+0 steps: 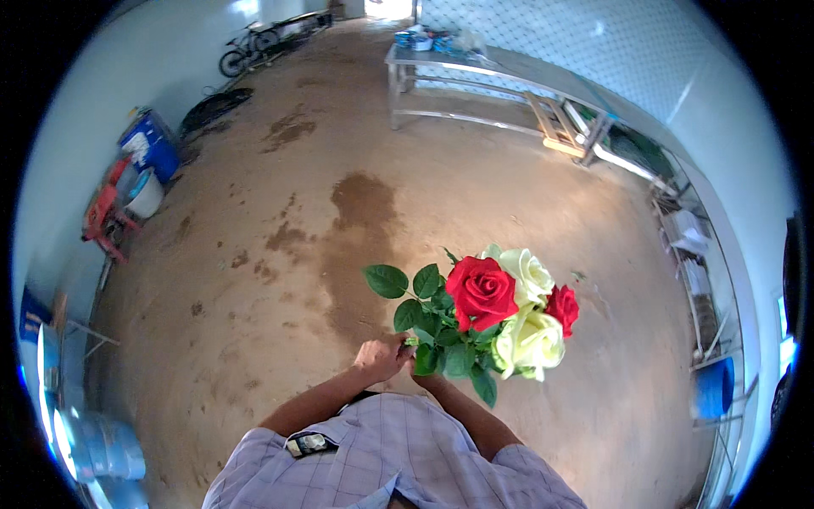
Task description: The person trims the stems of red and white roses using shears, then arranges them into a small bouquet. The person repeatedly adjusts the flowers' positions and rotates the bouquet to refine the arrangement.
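Left grip (381,357) pinching rose bouquet (480,312) low; right grip (415,371) half hidden, cannot tell; slackened hold could let top-heavy bunch tip.

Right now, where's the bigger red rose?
The bigger red rose sits right of centre in the head view, left of the two open pale roses.

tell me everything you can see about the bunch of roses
The bunch of roses has two red blooms and at least two creamy, yellowish-green ones, petals open, with dark green leaves spreading left. It is held in front of the person, above the brown floor, blooms toward the right. The left hand is closed at the stem end; the right hand is mostly hidden behind leaves, its grip unclear.
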A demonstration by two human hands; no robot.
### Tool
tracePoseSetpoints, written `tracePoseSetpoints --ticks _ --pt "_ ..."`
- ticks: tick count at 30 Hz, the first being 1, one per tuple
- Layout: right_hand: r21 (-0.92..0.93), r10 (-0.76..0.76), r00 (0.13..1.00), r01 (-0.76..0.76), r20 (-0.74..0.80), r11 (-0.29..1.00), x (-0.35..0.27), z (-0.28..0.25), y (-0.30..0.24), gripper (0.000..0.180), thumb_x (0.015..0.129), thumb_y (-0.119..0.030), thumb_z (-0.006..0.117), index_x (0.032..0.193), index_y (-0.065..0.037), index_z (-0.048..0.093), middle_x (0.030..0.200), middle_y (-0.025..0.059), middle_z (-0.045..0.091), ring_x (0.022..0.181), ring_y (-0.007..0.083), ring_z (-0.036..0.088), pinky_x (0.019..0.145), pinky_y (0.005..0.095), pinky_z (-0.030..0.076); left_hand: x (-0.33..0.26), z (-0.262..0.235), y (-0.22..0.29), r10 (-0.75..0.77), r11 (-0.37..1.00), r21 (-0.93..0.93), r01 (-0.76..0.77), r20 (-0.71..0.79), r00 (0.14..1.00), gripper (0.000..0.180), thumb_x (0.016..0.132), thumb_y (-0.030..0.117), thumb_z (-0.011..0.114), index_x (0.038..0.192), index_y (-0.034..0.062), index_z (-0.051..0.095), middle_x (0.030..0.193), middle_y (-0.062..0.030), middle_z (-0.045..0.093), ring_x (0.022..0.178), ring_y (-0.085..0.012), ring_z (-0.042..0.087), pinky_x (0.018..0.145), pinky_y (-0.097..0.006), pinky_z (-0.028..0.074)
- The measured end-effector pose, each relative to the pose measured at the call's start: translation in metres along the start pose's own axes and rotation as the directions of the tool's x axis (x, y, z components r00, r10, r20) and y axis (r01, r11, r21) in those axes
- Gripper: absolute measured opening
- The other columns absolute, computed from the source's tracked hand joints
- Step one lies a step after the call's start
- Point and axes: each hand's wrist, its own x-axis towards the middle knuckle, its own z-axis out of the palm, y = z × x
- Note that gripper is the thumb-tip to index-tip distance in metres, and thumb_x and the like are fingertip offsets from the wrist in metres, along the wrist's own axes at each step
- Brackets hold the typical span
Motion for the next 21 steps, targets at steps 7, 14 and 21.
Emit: tracePoseSetpoints --ticks 7,14,21 --pt "-0.102 0.023 0.994 -0.033 -0.102 0.994 -0.014 -0.017 -0.018 0.034 0.08 -0.014 0.063 0.112 -0.003 0.055 0.106 0.0175 0.06 0.097 0.0351 0.057 0.083 0.0411 0.046 0.016 0.007 -0.016 0.256 0.966 0.0 -0.258 -0.12 0.959 0.031 0.078 0.026 0.064 0.104 0.0102 0.059 0.085 -0.0169 0.063 0.072 -0.0366 0.063 0.062 -0.047 0.051" --pt "-0.211 -0.036 0.991 0.007 -0.13 0.977 0.004 0.0 -0.019 0.034 0.078 -0.012 0.063 0.11 -0.003 0.056 0.105 0.017 0.06 0.097 0.034 0.058 0.083 0.0404 0.046 0.03 0.012 -0.03 0.286 0.933 -0.21 -0.293 -0.062 0.956 0.035 0.076 0.025 0.063 0.108 0.0092 0.057 0.102 -0.0161 0.06 0.084 -0.036 0.059 0.069 -0.045 0.051" --pt "-0.31 -0.107 0.989 0.071 -0.102 0.948 0.018 0.013 -0.001 0.034 0.076 -0.011 0.064 0.109 -0.004 0.057 0.104 0.0166 0.061 0.096 0.033 0.059 0.082 0.0397 0.047 0.027 0.022 -0.059 0.261 0.927 -0.26 -0.269 -0.063 0.963 0.035 0.077 0.025 0.063 0.108 0.0104 0.058 0.103 -0.0137 0.06 0.091 -0.0336 0.056 0.074 -0.042 0.05"
